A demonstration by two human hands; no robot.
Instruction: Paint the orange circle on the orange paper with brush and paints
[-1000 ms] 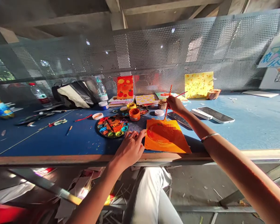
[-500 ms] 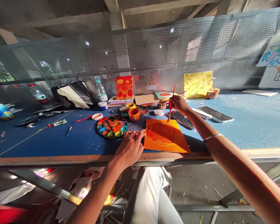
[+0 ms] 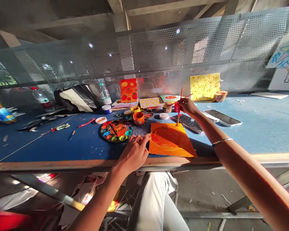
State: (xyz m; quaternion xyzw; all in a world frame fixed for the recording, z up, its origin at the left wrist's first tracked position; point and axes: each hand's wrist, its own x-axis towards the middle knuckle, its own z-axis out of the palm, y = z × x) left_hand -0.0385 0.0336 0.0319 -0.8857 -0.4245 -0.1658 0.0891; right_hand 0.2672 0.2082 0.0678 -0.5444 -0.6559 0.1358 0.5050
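An orange-painted square canvas (image 3: 170,141) lies on the blue table (image 3: 62,144) near its front edge. My left hand (image 3: 135,150) rests on the table at the canvas's left edge, fingers bent and pressing there. My right hand (image 3: 186,105) is closed on a thin red paintbrush (image 3: 179,106), its tip touching the canvas's far right corner. A round palette (image 3: 116,131) with several colours sits just left of the canvas, and an open jar of orange paint (image 3: 138,117) stands behind it.
Small painted canvases (image 3: 128,90) and a yellow one (image 3: 204,86) lean on the perforated metal wall. Two phones (image 3: 223,117) lie right of my hand. Water bottles (image 3: 104,93), lids, jars and loose brushes are scattered left. My white trousers (image 3: 154,205) show below the table.
My right hand has slid the brush to the right along the canvas's far edge, toward its corner. The left hand has stayed put.
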